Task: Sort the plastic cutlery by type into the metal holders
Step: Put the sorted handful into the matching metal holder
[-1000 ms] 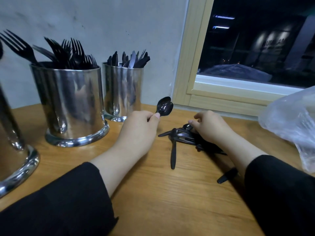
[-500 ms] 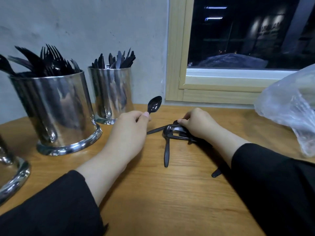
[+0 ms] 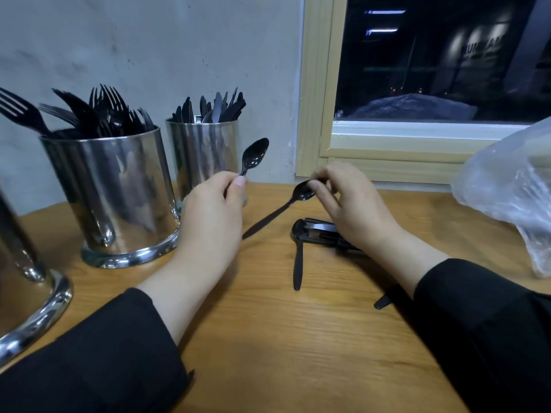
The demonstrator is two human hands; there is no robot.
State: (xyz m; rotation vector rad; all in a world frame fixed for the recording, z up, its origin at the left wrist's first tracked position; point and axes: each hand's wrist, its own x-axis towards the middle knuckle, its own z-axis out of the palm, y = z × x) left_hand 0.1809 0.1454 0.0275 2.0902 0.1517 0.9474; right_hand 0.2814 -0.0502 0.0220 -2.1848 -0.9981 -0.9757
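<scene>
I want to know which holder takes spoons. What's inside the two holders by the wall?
The nearer holder holds forks, tines up. The one behind it holds what look like knives. Only the tops show; the metal walls hide anything lower. No spoons are visible in either.

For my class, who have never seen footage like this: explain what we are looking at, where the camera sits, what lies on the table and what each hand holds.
There is no machine here: a person wears a camera on the head, looking down at their own hands. The left hand holds a black spoon upright. The right hand pinches a second spoon by its bowl. On the wooden table lie a small pile of black cutlery, a metal holder of forks, a holder of knives and a plastic bag.
</scene>
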